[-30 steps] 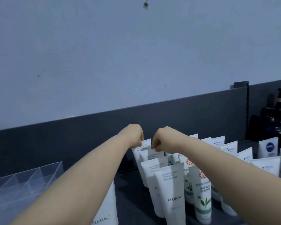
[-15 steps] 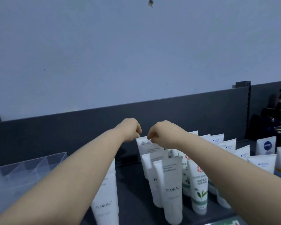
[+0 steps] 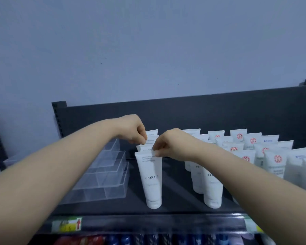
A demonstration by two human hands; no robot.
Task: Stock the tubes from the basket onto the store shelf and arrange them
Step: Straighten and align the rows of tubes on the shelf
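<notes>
A row of white FLORAL tubes (image 3: 151, 177) stands cap-down, front to back, on the dark shelf (image 3: 175, 208). My left hand (image 3: 132, 131) pinches the crimped top of a tube further back in this row. My right hand (image 3: 171, 145) pinches the top edges of the front tubes in the same row. A second row of FLORAL tubes (image 3: 212, 188) stands to the right, partly behind my right forearm. The basket is not in view.
A clear acrylic organizer (image 3: 102, 174) sits left of the tubes. Several white tubes with red logos (image 3: 245, 152) fill the shelf's right side. A price label (image 3: 67, 225) is on the shelf's front rail, with products (image 3: 113, 240) on the shelf below.
Both hands have shifted from the back of the right FLORAL row to the tops of the left row. The view has turned left and down, showing the shelf's front rail.
</notes>
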